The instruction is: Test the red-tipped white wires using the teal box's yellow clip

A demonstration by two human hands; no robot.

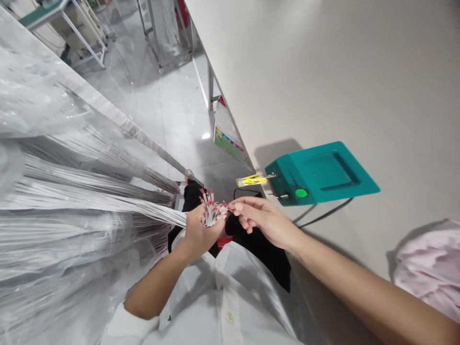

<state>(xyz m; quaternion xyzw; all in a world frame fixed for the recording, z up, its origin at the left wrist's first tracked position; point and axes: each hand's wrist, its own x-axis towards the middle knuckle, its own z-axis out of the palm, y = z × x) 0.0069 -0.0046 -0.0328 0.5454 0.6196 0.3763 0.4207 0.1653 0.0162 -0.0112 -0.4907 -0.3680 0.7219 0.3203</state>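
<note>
My left hand [203, 232] is closed round a thick bundle of white wires [158, 207], gripped near its end. The wire ends [212, 211] are reddish and fan out above the fist. At the bundle's right edge, my right hand [260, 218] pinches a reddish wire tip between thumb and forefinger. Whether that tip belongs to one wire or several is too small to tell. Just beyond the right hand, a teal box-shaped device [287, 179] sits at the table edge, with a green round button [302, 192] and a yellow clip [251, 180] on a metal post.
More bundles of white wires [72, 230] hang on the left under clear plastic [32, 96], beside a long rail [143, 139]. The pale table [341, 72] fills the right side. A pink cloth [431, 268] lies on it. A black cable [327, 213] runs from the device.
</note>
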